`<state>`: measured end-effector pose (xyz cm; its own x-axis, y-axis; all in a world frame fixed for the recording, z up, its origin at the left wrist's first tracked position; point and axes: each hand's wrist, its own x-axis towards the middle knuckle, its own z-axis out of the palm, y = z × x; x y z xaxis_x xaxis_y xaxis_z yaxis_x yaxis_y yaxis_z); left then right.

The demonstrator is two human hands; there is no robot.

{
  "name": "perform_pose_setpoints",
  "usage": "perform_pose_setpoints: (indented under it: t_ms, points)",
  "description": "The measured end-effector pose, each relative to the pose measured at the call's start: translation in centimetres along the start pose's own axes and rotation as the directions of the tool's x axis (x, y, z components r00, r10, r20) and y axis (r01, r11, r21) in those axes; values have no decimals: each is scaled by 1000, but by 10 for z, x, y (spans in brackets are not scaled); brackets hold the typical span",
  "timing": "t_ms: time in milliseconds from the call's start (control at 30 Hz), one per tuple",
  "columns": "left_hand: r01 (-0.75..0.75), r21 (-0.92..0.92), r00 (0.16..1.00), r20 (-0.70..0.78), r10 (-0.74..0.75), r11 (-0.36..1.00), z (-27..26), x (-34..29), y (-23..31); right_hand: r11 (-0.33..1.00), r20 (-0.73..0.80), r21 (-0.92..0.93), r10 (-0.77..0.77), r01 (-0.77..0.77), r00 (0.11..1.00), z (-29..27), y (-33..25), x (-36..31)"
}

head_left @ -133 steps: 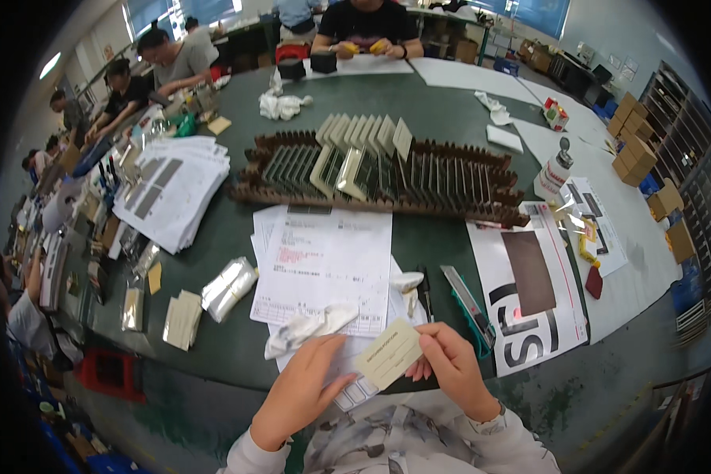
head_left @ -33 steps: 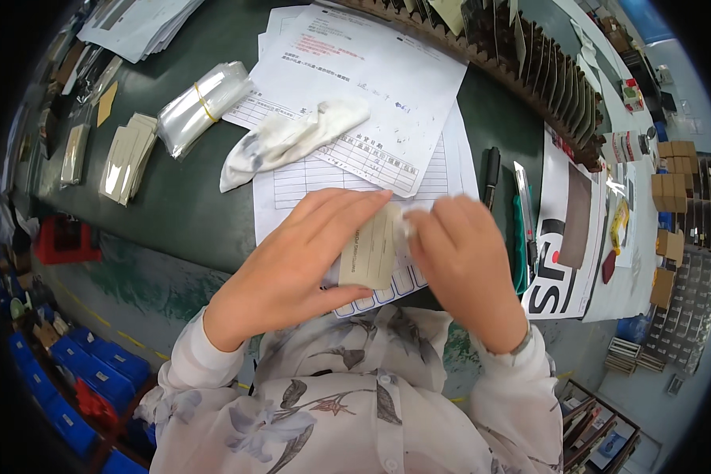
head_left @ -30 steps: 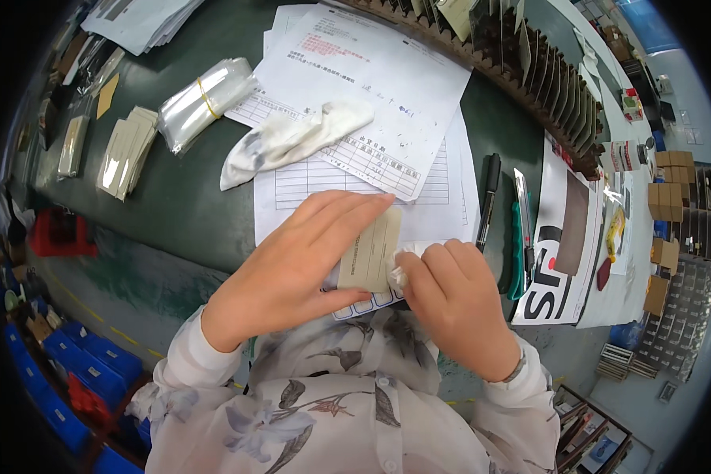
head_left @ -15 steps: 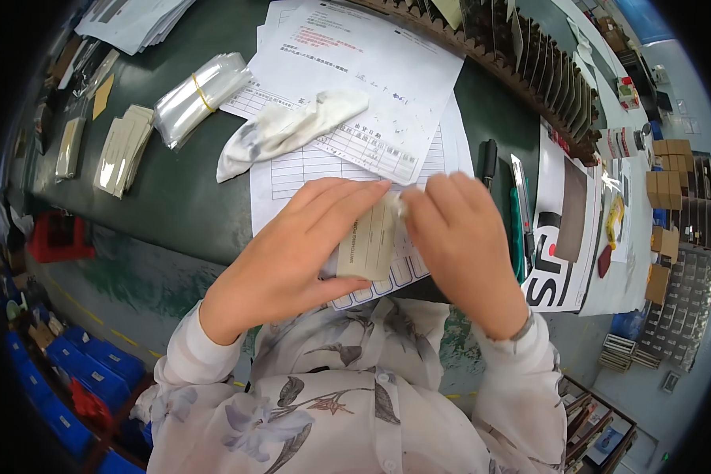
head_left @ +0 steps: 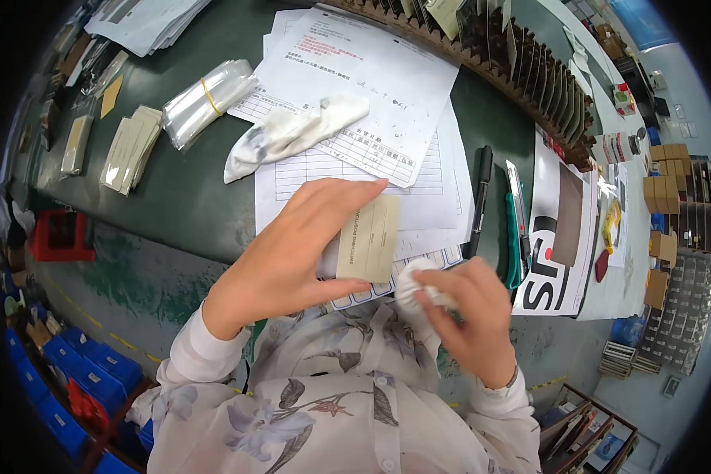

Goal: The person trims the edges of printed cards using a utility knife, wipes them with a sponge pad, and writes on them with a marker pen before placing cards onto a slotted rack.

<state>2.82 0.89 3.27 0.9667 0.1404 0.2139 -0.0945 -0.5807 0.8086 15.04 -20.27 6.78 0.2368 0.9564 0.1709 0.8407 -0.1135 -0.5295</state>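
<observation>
My left hand [head_left: 272, 253] steadies a flat beige plate [head_left: 378, 241] with printed lettering, fingers along its far side and thumb on its near edge. The plate lies over printed sheets by the table's front edge. Just right of and below it, my right hand [head_left: 475, 316] pinches a bunched white cloth [head_left: 412, 288], slightly blurred, apart from the plate. Another white cloth [head_left: 292, 133], smudged grey, rests crumpled on the papers [head_left: 371, 67] beyond my hands.
Left on the dark green table [head_left: 205, 221] lie a banded bundle of clear sleeves [head_left: 205, 103] and a stack of beige plates [head_left: 132, 150]. At right are a black marker [head_left: 482, 197] and a cutter knife [head_left: 517, 213]. A brown slotted rack [head_left: 529, 71] of plates stands behind.
My right hand has come off the plate's right edge and moved down toward me with the cloth, uncovering the marker. My left hand keeps its hold on the plate.
</observation>
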Motion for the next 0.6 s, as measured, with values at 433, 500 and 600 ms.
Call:
perform_pose_setpoints:
  t_ms: [433, 500, 600]
  points:
    - [-60, -10, 996, -72, 59, 998, -12, 4, 27, 936, -535, -259, 66, -238, 842, 19, 37, 29]
    - [-68, 15, 994, -80, 69, 998, -12, 6, 27, 973, -471, -197, 18, -125, 882, 13, 21, 19]
    - [-44, 10, 996, -81, 45, 999, -10, 9, 28, 977, -336, -204, -123, 56, 934, 18, 6, 8]
